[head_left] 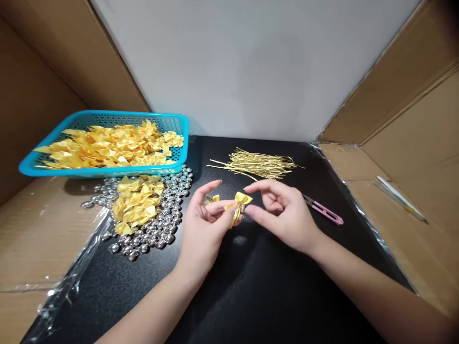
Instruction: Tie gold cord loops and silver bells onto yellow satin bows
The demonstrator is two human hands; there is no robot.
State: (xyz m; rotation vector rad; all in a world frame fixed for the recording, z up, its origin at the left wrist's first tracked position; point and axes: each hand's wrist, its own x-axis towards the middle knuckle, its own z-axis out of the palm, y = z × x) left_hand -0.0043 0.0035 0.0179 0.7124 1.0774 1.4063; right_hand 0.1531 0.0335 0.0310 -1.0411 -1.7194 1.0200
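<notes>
My left hand (208, 220) pinches a small yellow ribbon bow (244, 198) between thumb and fingers, over the middle of the black table. Something small and silvery shows at the bow's centre, partly hidden by the fingertips. Behind the left fingers another bit of yellow and gold (214, 198) peeks out; I cannot tell whether it is held too. Just right of the bow, my right hand (283, 210) has its thumb and index finger apart, the thumb tip close to the bow, other fingers curled. Whether that thumb touches the bow is unclear.
A blue basket (107, 170) of yellow ribbon bows stands back left. Before it, more yellow bows (138, 200) lie among silver bells or beads (154, 236). Gold ties (263, 164) are piled at the back; pink-handled snips (328, 213) lie right. Cardboard walls (412, 114) flank the table.
</notes>
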